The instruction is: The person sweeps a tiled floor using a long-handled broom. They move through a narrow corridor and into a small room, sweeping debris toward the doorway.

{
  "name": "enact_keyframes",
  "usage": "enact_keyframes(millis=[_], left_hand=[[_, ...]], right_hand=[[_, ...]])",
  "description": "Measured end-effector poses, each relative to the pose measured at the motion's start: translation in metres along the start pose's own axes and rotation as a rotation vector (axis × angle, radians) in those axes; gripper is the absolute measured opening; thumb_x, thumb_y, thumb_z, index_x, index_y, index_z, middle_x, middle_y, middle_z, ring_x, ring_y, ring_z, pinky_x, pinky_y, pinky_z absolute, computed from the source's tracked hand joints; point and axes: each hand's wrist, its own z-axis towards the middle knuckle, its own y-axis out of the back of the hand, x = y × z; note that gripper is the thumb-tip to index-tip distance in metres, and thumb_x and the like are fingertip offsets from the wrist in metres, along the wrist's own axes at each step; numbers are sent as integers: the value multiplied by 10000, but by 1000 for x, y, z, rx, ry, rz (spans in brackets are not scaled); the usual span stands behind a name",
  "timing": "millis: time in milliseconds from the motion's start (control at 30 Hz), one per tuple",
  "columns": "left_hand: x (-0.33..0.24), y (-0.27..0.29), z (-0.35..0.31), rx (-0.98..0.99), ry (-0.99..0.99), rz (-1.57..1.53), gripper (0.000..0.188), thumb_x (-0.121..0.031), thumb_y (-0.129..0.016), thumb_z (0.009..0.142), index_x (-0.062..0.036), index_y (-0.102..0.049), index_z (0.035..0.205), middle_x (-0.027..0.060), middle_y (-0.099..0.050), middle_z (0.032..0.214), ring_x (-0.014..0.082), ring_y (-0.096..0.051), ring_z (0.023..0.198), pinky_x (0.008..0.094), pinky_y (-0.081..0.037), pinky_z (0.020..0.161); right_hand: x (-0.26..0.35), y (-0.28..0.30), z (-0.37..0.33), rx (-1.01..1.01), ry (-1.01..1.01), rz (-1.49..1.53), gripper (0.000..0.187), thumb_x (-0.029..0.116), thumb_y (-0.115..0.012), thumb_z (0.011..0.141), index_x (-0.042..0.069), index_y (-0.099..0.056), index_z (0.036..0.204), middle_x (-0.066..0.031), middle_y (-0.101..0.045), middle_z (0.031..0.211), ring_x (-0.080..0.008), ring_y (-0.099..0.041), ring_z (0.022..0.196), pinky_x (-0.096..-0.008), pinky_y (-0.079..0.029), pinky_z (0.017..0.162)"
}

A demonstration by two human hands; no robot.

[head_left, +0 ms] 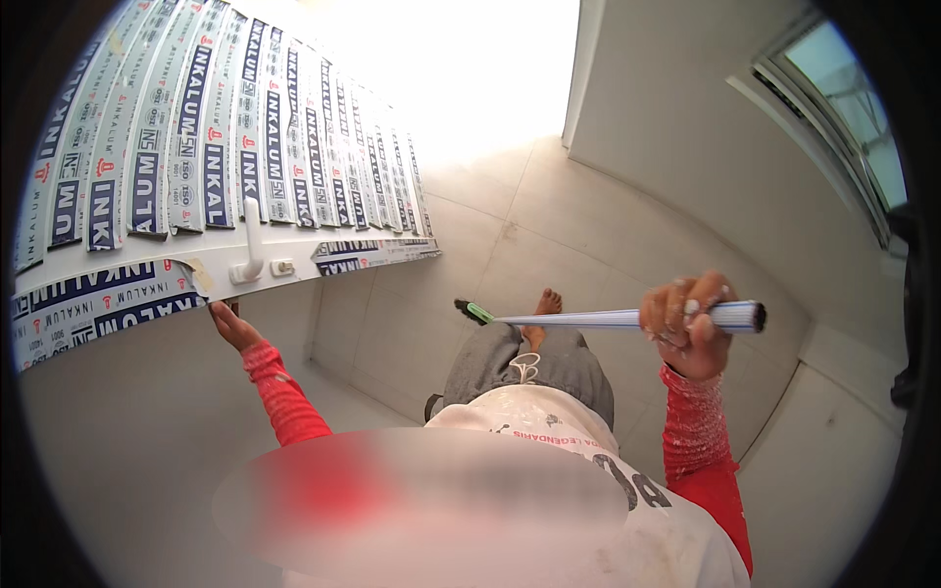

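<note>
My right hand (689, 325) is wrapped round the upper part of a broom's blue-and-white striped handle (578, 319). The handle slants down to a small-looking green broom head with dark bristles (473, 313) near the floor, beside my legs. On the left, my left hand (235, 325) is at the edge of a white door (221, 281) and its fingers curl against that edge, their tips partly hidden. Printed protective film strips (250, 127) cover most of the door. One film piece is lifted and torn beside the white lever handle (252, 245).
A lock cylinder (282, 267) sits beside the lever. Pale floor tiles (470, 230) run toward a bright opening beyond the door. A white wall (667, 118) with a framed window (833, 88) stands on the right. My bare foot (549, 302) shows on the floor.
</note>
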Motion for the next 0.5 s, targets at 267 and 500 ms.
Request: enact_keyframes(millis=[267, 500], left_hand=[[-44, -56, 4, -256, 82, 155, 767, -509, -604, 903, 84, -408, 1349, 205, -476, 1378, 297, -498, 1231, 358, -382, 1041], [-89, -163, -92, -603, 50, 564, 836, -462, -661, 872, 122, -299, 1349, 266, -410, 1283, 416, -428, 1221, 488, -351, 1051]], right_hand=[[-18, 164, 31, -7, -286, 2, 243, 135, -626, 900, 104, -414, 785, -12, -436, 565, -97, -412, 463, -273, -390, 466], [-26, 215, 71, 23, -301, -71, 317, 177, -642, 873, 110, -386, 700, 6, -388, 507, -91, -369, 444, -266, -372, 460]])
